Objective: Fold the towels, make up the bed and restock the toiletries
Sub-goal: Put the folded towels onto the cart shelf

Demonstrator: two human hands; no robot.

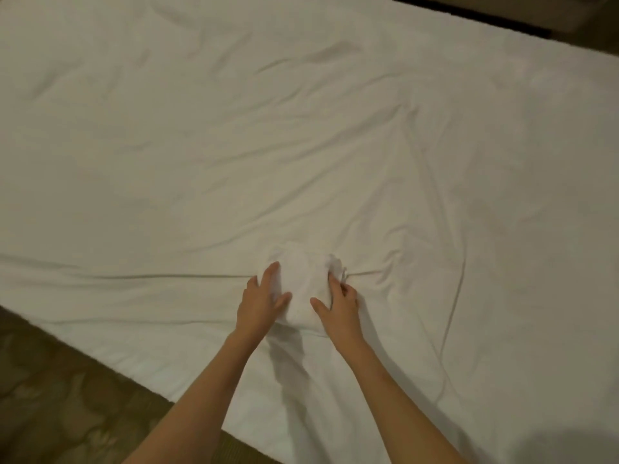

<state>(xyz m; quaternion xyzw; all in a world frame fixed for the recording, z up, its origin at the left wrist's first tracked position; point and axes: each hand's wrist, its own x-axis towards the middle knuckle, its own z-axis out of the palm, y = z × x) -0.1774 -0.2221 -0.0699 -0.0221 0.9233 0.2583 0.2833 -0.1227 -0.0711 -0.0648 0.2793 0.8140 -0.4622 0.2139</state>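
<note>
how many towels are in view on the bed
1. A small white towel is bunched on the bed sheet near the closest edge, between the left hand and right hand. None shows elsewhere; more may lie outside the frame.

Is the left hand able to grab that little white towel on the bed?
Probably yes. The left hand already rests on the towel, and nothing lies between them.
</note>
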